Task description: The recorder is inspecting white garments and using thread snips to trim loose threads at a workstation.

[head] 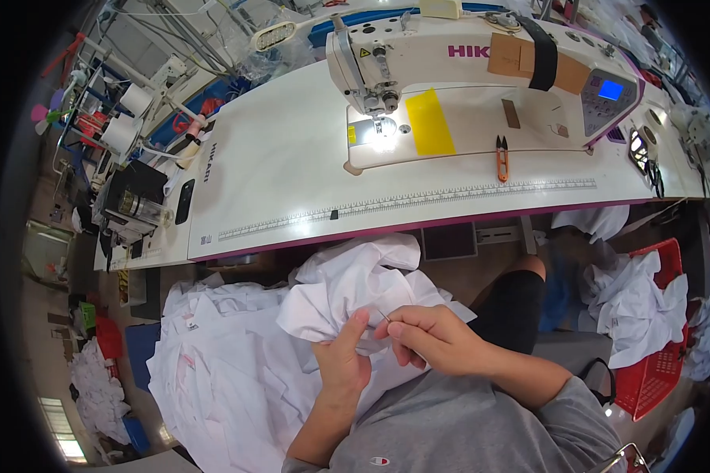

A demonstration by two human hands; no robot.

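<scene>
White cloth [355,284] lies bunched over my lap, below the front edge of the sewing machine table. My left hand [344,360] pinches a fold of this cloth between thumb and fingers. Close beside it, my right hand [435,337] grips a thin metal tool [383,315], its tip pointing up and left at the cloth by my left thumb. The exact kind of tool cannot be told, since most of it is hidden in my fingers. A big heap of white garments [231,355] lies to the left of my hands.
A Hikari sewing machine [426,65] stands on the white table [272,154]. Orange thread snips [502,159] lie near a printed ruler strip [414,204]. Phone [184,201] and glass jar [145,210] are at left. A red basket [651,372] at right holds white cloth.
</scene>
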